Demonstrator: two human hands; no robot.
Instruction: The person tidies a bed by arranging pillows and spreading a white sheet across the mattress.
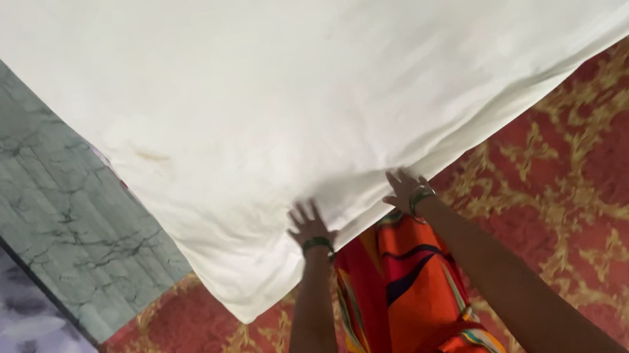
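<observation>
Left hand (308,223) lies spread flat on the white sheet (334,77); right hand (405,189) presses open-fingered at its near edge. Spread above the red patterned carpet (612,161), the cloth looks light, soft and limp, best gripped along that edge.

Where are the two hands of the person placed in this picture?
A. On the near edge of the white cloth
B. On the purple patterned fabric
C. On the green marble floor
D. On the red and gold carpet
A: the left hand and the right hand both lie with fingers spread at the near edge of the white cloth, which is spread above the red and gold carpet.
</observation>
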